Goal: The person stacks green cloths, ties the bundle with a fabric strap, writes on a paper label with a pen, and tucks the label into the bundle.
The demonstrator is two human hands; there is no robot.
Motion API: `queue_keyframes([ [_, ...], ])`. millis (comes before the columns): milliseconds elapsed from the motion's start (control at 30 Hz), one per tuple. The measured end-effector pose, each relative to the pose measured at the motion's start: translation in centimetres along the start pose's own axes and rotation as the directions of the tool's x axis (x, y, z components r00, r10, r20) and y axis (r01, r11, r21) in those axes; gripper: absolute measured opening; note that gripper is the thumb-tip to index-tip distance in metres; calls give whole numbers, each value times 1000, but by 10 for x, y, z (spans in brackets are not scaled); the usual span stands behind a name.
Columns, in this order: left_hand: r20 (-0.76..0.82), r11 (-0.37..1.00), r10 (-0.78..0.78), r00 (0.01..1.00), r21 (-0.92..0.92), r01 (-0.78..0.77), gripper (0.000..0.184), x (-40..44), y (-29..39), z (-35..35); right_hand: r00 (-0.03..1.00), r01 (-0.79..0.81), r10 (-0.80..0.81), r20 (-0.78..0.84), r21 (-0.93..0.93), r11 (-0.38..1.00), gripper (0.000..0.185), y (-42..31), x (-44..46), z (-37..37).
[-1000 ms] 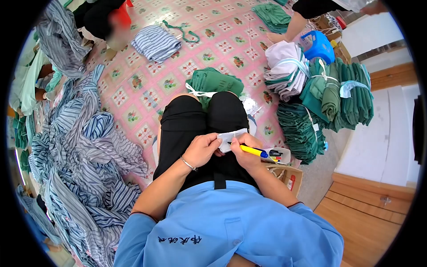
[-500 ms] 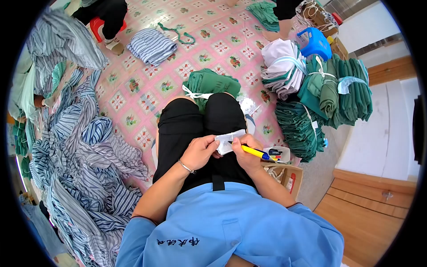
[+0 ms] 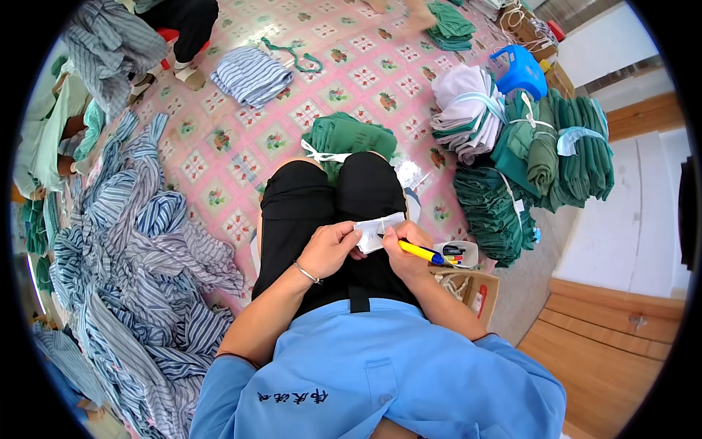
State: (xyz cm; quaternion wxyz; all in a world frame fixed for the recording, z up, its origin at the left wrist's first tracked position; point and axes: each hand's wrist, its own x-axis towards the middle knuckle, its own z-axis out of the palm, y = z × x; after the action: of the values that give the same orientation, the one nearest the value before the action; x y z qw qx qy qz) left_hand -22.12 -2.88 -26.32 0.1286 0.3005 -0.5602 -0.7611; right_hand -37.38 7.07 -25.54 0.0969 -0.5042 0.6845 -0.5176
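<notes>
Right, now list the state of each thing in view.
Left hand, holding paper
Right hand, holding pen
Pen, uncapped, tip at paper
Striped heap, loose, tangled
Striped stack, folded
Green bundle by knees, tied
Pale bundle, tied
Pen tub, open
Cardboard box, open

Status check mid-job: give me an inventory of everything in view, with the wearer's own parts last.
White pad: one, white, left hand
Marker: one, yellow and blue, right hand
Striped heap: one, blue-white-grey, left floor
Striped bundle: one, blue-white, floor ahead
Cord: one, green, beyond striped bundle
Tied bundle: one, green, before knees
Pale bundle: one, white-green, right
Green bundles: several, right
Plastic item: one, blue, upper right
Far cloths: stack, green, top
Tub: one, white, beside right hand, pens inside
Box: one, brown, below tub
Cabinet: one, wooden, lower right
Other people: at least two, partly visible, upper edges
Left hand, right hand: bare, above lap
</notes>
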Motion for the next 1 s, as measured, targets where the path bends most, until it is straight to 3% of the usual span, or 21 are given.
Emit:
queue_keyframes([
  [333,16,999,-24,1000,40,23,23,-2,2,-1,1000,6,-6,-5,-7,1000,24,5,-2,-1],
  [433,21,999,-32,999,39,31,24,-1,1,-1,971,-191,223,-85,283,940,22,7,-5,-4],
  [567,15,999,-41,999,20,40,24,-2,3,-1,945,-244,306,-113,378,893,19,11,-6,-9],
  [667,14,999,-52,999,7,52,24,-2,7,0,945,-241,304,-119,372,896,20,12,-6,-8],
  [1000,-7,998,-49,999,44,49,24,-1,6,1,979,-171,180,-100,95,981,26,9,0,-4],
])
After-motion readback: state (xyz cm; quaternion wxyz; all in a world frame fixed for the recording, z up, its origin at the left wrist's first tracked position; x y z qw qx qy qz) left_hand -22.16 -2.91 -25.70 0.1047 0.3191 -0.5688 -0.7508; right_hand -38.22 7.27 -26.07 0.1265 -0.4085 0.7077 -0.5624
